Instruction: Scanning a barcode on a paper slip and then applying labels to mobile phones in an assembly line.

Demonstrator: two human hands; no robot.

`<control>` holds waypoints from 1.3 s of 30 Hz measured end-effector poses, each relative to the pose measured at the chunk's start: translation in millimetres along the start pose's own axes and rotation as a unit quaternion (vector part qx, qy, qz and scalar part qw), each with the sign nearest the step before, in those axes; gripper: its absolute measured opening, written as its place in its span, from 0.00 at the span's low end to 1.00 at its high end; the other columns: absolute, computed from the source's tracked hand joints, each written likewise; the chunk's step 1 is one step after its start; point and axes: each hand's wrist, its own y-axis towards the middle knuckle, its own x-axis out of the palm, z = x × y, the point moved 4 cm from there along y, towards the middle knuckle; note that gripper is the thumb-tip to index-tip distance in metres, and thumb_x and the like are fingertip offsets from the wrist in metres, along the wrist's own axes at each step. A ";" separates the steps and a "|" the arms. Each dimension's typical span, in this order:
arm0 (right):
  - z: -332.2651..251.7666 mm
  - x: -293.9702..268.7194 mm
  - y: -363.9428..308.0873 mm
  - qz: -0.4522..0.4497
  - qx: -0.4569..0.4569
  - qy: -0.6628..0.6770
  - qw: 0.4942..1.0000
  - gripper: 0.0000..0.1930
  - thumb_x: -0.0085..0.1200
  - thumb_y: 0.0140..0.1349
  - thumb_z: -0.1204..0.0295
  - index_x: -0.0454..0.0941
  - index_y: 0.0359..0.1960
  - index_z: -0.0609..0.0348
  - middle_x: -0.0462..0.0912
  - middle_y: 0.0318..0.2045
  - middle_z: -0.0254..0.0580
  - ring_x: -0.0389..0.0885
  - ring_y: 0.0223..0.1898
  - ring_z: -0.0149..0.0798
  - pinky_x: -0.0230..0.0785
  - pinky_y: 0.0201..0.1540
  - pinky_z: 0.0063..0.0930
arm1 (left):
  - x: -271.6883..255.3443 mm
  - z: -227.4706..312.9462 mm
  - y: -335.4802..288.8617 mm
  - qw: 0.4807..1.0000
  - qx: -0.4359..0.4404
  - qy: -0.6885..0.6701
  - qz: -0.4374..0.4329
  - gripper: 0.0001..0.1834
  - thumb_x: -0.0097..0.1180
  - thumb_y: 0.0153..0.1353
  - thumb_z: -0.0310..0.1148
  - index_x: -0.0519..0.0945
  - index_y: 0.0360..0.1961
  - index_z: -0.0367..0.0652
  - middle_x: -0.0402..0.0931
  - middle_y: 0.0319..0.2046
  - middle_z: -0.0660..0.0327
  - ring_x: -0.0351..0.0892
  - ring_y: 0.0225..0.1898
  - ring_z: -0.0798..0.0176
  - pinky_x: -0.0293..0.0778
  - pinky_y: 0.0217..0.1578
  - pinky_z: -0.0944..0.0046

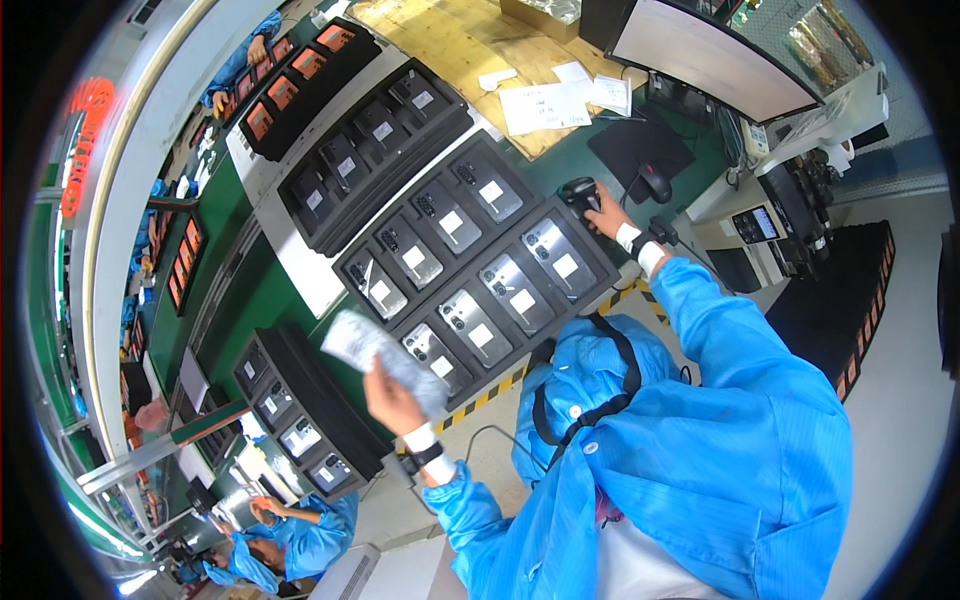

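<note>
My left hand (391,398) is closed round a whitish-grey, flat, crumpled piece (365,350); blur hides whether it is film, cloth or paper. It hovers over the near left corner of a black foam tray (400,325) with two rows of smartphones, backs up. Each silver phone (520,300) bears a white sticker. At the tray's far right corner my right hand (607,213) grips a black handheld barcode scanner (580,194). The nearest phone (560,262) to it lies just below and left, in its slot.
A stack of trays with dark phones (380,132) stands behind, another stack (300,425) at left. Beyond are papers (545,108), a monitor (715,55), a mouse (654,181) and a label printer (755,225). Co-workers in blue (300,540) sit at left.
</note>
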 end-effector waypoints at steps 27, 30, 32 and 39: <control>-114.9 96.7 -184.4 -0.222 -0.193 -0.145 0.945 0.44 0.54 0.67 0.72 0.40 0.80 0.53 0.81 0.52 0.73 0.79 0.56 0.72 0.72 0.59 0.54 | 113.3 -125.0 -47.8 0.979 -0.170 -0.101 0.046 0.26 0.46 0.78 0.37 0.71 0.70 0.33 0.73 0.67 0.39 0.70 0.69 0.37 0.64 0.69 0.51; -142.4 123.8 -195.8 -0.288 -0.222 -0.146 0.920 0.45 0.54 0.67 0.71 0.39 0.80 0.53 0.81 0.51 0.74 0.82 0.50 0.73 0.72 0.55 0.57 | 111.6 -126.4 -48.2 0.978 -0.176 -0.099 0.051 0.26 0.47 0.77 0.37 0.72 0.70 0.33 0.74 0.66 0.39 0.72 0.67 0.36 0.65 0.68 0.50; -145.6 138.1 -194.0 -0.295 -0.210 -0.175 0.916 0.45 0.54 0.67 0.71 0.39 0.80 0.52 0.81 0.50 0.73 0.82 0.49 0.72 0.72 0.54 0.58 | 111.1 -123.4 -47.2 0.977 -0.175 -0.111 0.049 0.26 0.47 0.77 0.37 0.72 0.70 0.33 0.74 0.65 0.39 0.73 0.67 0.36 0.66 0.67 0.50; -152.1 173.0 -191.9 -0.312 -0.206 -0.224 0.900 0.44 0.55 0.67 0.70 0.41 0.80 0.53 0.82 0.46 0.73 0.82 0.48 0.72 0.72 0.51 0.59 | 109.5 -123.7 -47.5 0.976 -0.186 -0.105 0.044 0.27 0.46 0.78 0.40 0.72 0.68 0.31 0.75 0.65 0.41 0.73 0.66 0.39 0.66 0.67 0.52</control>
